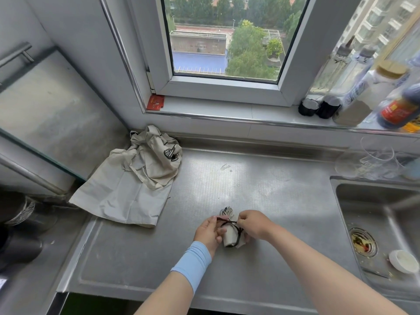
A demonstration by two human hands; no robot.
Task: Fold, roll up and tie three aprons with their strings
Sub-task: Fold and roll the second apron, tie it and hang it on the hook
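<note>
Left hand (208,233), right hand (254,225) on string (227,221)

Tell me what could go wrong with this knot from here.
1. The left hand and right hand pinch the dark string, which looks only crossed, not knotted. Any slack could let the rolled apron spring open.
2. The sink, with food scraps at its drain, lies close on the right. A roll that slips that way could get dirty.

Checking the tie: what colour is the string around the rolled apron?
Dark, brownish-black string on the cream rolled apron; head view.
</note>
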